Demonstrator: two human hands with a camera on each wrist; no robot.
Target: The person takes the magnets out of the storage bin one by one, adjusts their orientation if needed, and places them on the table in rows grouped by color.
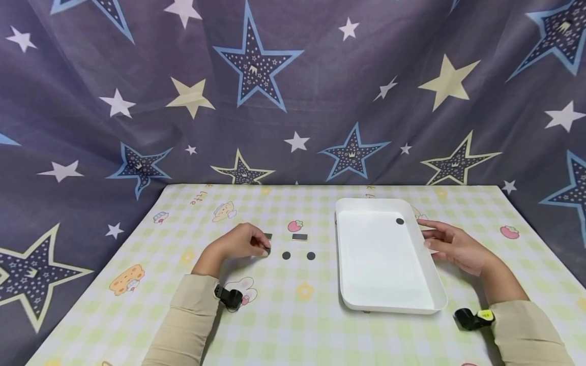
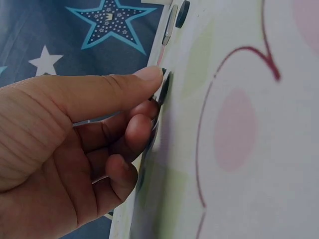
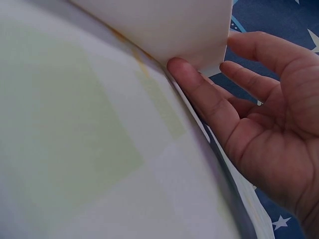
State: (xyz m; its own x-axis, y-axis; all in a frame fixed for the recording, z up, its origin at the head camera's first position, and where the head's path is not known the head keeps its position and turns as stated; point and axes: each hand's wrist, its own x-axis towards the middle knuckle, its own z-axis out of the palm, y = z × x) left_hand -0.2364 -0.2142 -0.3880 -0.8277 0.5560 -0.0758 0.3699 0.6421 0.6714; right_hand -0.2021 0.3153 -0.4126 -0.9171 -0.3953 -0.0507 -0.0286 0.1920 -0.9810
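My left hand (image 1: 241, 241) is low over the table, thumb and curled fingers pinching the edge of a small black disc (image 1: 267, 251). In the left wrist view the fingertips partly cover this disc (image 2: 165, 88). Just right of the hand, two more black discs (image 1: 286, 255) lie flat. A dark rectangular piece (image 1: 299, 237) sits behind them, and another (image 1: 268, 236) is partly hidden by the fingers. My right hand (image 1: 460, 248) touches the right wall of a white tray (image 1: 386, 305) with extended fingers; the right wrist view shows the fingertips against that wall (image 3: 199, 30).
Inside the tray, near its far right corner, lies one black disc (image 1: 400, 221). A green-checked cloth with cartoon prints (image 1: 302, 330) covers the table. Behind the table's far edge hangs a dark curtain (image 1: 316, 107) patterned with stars.
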